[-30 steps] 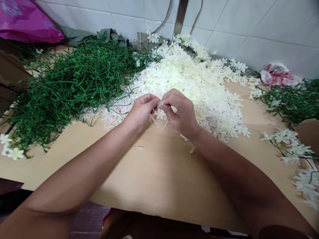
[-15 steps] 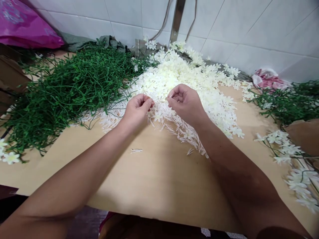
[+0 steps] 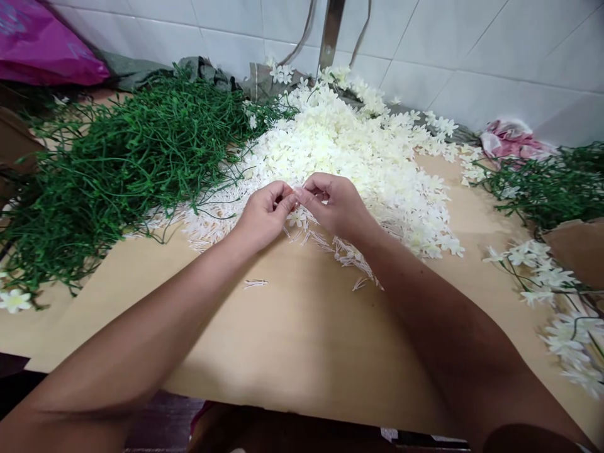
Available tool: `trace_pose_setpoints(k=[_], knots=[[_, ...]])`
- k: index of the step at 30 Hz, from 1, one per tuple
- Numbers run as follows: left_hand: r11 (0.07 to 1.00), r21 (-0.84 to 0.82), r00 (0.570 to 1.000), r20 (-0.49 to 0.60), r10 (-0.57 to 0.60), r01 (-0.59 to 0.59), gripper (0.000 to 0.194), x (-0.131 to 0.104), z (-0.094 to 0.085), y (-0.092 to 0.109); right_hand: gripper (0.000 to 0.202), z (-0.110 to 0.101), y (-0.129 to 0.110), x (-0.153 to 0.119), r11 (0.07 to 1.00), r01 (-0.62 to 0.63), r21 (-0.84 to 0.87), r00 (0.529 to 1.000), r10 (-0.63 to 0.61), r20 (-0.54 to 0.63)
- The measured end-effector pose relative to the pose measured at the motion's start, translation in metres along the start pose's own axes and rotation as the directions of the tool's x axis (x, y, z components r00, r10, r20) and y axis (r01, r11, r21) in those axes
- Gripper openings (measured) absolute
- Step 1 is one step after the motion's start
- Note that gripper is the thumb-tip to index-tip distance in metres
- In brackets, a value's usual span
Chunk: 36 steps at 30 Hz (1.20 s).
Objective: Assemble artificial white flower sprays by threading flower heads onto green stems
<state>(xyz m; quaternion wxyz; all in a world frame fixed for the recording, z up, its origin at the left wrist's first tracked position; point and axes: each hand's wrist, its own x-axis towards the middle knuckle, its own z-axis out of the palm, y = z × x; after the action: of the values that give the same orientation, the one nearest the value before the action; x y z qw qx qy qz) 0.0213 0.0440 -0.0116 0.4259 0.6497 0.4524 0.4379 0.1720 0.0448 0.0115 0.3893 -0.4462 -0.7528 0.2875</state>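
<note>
My left hand [image 3: 268, 211] and my right hand [image 3: 331, 202] meet at the fingertips over the near edge of a big heap of white artificial flowers [image 3: 330, 132]. Both are pinched closed; whatever lies between the fingers is too small to make out. Thin white stamens [image 3: 212, 217] spread around and beneath the hands, mixed with a few loose blossoms. Left of the heap lies a large pile of green plastic stems [image 3: 141, 151]. A few white stamens [image 3: 255, 284] lie apart on the tan board [image 3: 283, 340], nearer to me.
At the right are more green stems [image 3: 557, 182], finished-looking white flower sprays [image 3: 542, 274] and a brown cardboard piece [image 3: 578, 251]. A pink and white cloth [image 3: 514, 141] lies by the tiled wall [image 3: 472, 44]. A magenta bag [image 3: 47, 47] sits at the back left.
My right hand has moved left and slightly down, closing the gap, so its fingertips now touch those of my left hand. The camera view has shifted slightly.
</note>
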Motion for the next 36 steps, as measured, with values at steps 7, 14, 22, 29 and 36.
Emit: trace_pose_setpoints(k=[7,14,22,29,36], knots=[[0.996,-0.082,0.998,0.045,-0.034,0.038,0.020,0.000,0.002,0.008,0.045,-0.006,0.003,0.002,0.999,-0.022,-0.038,0.999,0.023,0.037],[0.962,-0.252,0.992,0.105,-0.077,0.102,0.023,0.003,0.005,0.025,0.046,-0.004,-0.005,0.002,0.990,0.010,-0.141,0.994,-0.025,-0.106],[0.990,-0.124,0.940,0.341,-0.022,0.068,0.015,-0.022,0.011,0.044,0.047,-0.070,0.038,0.019,0.994,-0.075,0.075,0.750,0.106,-0.653],[0.997,0.067,0.362,0.929,-0.080,0.049,0.013,-0.036,0.005,0.047,0.034,-0.050,0.018,0.014,0.973,-0.060,0.224,0.979,0.101,-0.179],[0.991,0.123,0.342,0.930,-0.132,0.048,0.010,-0.025,-0.007,0.042,0.035,-0.043,0.016,0.010,0.959,-0.100,0.265,0.991,0.120,-0.059]])
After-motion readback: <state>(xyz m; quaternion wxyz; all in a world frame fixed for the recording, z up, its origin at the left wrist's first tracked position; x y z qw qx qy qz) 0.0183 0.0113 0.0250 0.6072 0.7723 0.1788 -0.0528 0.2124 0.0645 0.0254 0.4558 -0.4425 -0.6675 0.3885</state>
